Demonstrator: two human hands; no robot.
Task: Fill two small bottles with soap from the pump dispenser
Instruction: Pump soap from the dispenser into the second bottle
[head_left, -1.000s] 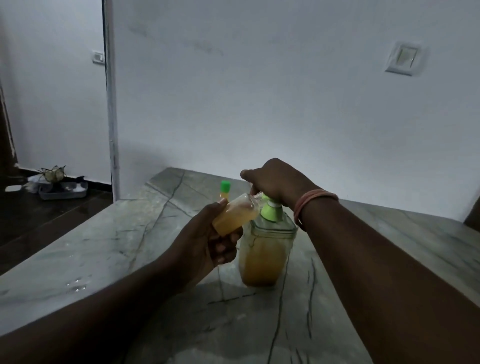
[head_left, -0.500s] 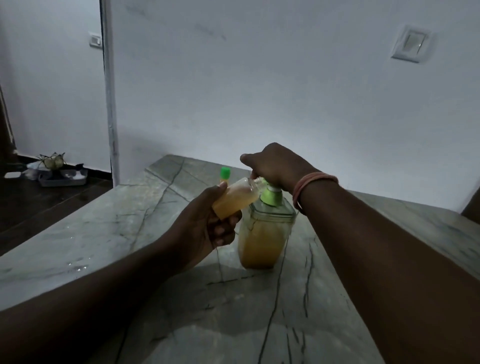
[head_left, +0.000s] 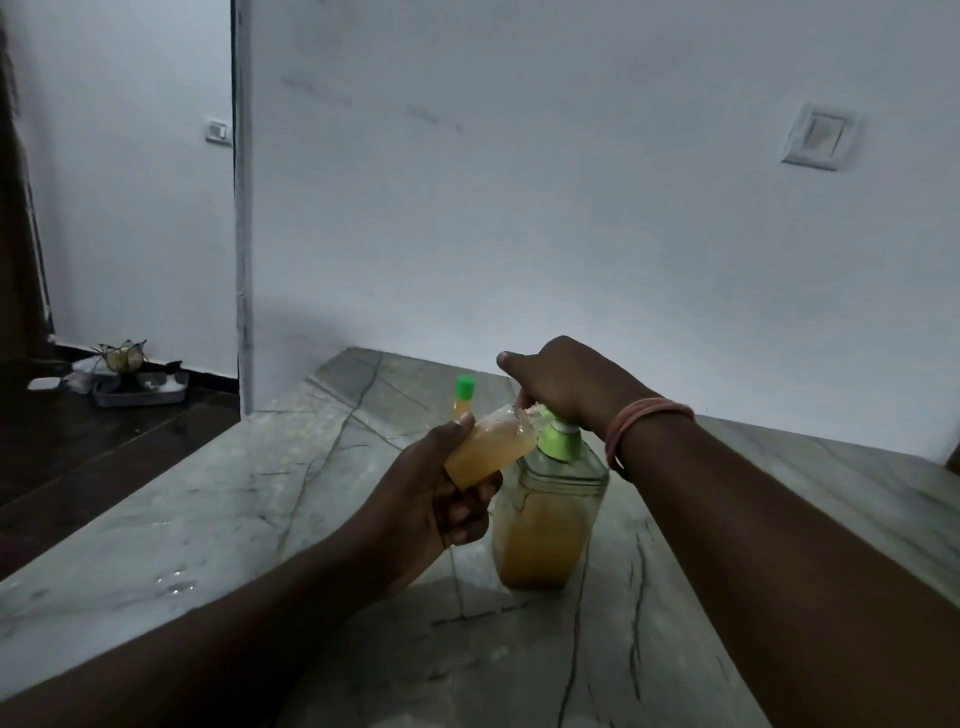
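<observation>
1. Gripping a small bottle, the left hand tilts its mouth against the pump dispenser spout.
2. The right hand presses the pump head, fingers curled over it.
3. A capped second bottle stands behind on the marble counter.

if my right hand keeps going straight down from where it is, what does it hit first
The right hand already rests on the pump dispenser, so pressing down meets its green pump head first. Depth is unclear.
</observation>
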